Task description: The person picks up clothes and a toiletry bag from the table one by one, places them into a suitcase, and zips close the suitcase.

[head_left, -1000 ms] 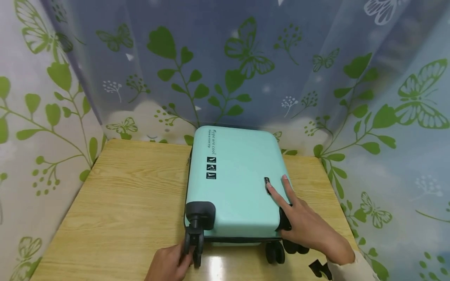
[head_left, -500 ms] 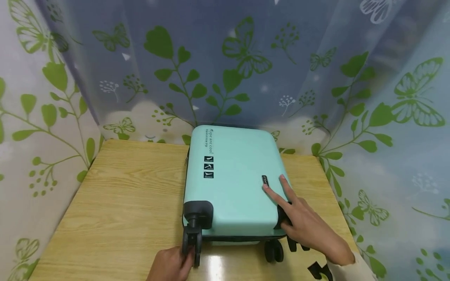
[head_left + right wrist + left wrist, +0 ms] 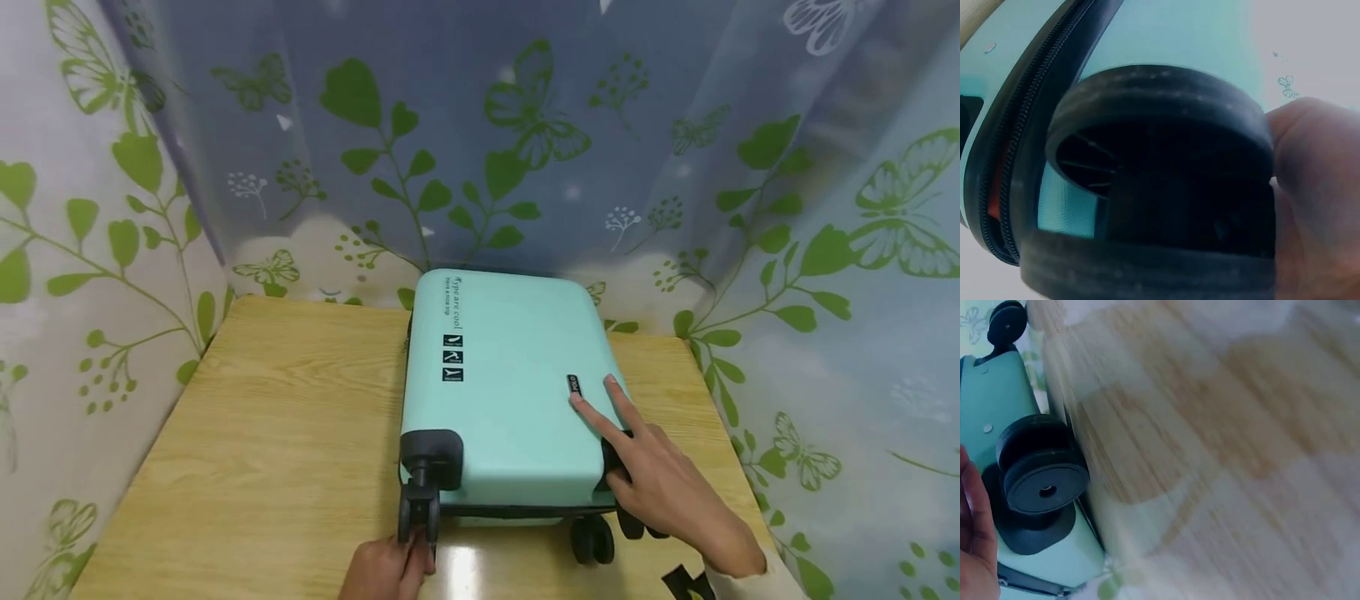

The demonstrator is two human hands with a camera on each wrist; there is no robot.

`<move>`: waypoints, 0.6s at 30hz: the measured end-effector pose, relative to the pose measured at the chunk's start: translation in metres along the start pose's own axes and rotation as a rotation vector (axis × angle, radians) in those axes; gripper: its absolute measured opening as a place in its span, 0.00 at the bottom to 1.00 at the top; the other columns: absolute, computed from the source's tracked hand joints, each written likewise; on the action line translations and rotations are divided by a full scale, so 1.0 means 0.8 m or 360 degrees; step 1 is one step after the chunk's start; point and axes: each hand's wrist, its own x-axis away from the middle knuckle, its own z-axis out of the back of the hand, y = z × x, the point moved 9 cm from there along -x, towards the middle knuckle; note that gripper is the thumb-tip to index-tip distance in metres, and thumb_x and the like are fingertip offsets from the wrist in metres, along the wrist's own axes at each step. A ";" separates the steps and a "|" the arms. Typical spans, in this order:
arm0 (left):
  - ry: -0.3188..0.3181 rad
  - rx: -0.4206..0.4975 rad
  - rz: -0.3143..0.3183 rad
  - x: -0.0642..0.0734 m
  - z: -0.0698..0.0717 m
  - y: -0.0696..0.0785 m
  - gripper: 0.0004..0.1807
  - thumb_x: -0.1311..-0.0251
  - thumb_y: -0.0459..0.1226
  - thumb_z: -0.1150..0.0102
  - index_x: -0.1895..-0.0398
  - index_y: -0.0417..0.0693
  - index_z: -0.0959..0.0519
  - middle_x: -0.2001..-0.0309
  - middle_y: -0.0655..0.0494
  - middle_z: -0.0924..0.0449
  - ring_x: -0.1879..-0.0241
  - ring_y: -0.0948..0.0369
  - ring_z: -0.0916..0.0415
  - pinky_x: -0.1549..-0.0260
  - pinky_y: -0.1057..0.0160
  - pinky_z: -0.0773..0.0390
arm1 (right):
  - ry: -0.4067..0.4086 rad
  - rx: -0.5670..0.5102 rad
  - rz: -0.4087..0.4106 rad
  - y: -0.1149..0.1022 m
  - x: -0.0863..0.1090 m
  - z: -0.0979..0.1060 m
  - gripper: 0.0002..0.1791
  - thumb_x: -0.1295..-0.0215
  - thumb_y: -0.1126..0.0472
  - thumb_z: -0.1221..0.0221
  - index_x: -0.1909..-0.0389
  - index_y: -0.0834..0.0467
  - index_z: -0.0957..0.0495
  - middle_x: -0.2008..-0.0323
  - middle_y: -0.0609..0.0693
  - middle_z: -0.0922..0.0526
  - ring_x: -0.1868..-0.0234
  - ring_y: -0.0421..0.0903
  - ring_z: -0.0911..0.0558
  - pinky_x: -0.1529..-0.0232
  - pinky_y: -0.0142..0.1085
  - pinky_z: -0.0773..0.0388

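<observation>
A mint green hard-shell suitcase (image 3: 517, 375) lies flat on the wooden table, its wheeled end toward me. At its near left corner, my left hand (image 3: 382, 571) pinches the bottom of a black suitcase wheel (image 3: 417, 512). The left wrist view shows that hand's fingers (image 3: 979, 512) beside another twin wheel (image 3: 1044, 478), nearer the table. My right hand (image 3: 671, 483) rests on the near right corner, two fingers spread straight over the shell beside the POLO label (image 3: 574, 385). In the right wrist view, part of this hand (image 3: 1319, 169) shows against a large black wheel (image 3: 1160, 94).
The wooden tabletop (image 3: 285, 433) extends to the left of the suitcase. Patterned curtains with butterflies and leaves (image 3: 480, 150) enclose the back and both sides. A small black item with a yellow patch (image 3: 686, 582) lies by the right sleeve.
My left fingers have shifted slightly right at the bottom of the wheel. The right fingertip has slid off the label, uncovering its lettering. The suitcase stays in place; the head view sways slightly.
</observation>
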 end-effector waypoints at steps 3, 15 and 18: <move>0.0044 -0.0028 -0.0017 0.005 -0.005 -0.010 0.17 0.38 0.33 0.28 0.79 0.62 0.23 0.85 0.77 0.29 0.83 0.85 0.46 0.89 0.72 0.44 | 0.0009 0.0002 -0.0009 0.002 0.000 -0.001 0.57 0.36 0.74 0.36 0.11 0.36 0.46 0.11 0.63 0.52 0.71 0.37 0.37 0.74 0.31 0.44; -0.0062 -0.0095 0.0223 -0.013 0.012 -0.009 0.29 0.53 0.35 0.23 0.89 0.64 0.37 0.87 0.80 0.42 0.82 0.85 0.54 0.82 0.80 0.53 | 0.0147 -0.0098 -0.0049 0.000 0.014 -0.002 0.48 0.32 0.75 0.38 0.13 0.43 0.38 0.13 0.62 0.45 0.33 0.66 0.22 0.55 0.46 0.19; -0.0115 -0.0100 0.0281 -0.015 0.011 -0.010 0.29 0.50 0.36 0.23 0.89 0.64 0.37 0.88 0.80 0.42 0.83 0.84 0.55 0.81 0.80 0.52 | 0.0372 -0.0069 0.0063 -0.028 0.027 0.012 0.39 0.30 0.71 0.36 0.19 0.48 0.28 0.18 0.58 0.33 0.22 0.69 0.30 0.31 0.67 0.29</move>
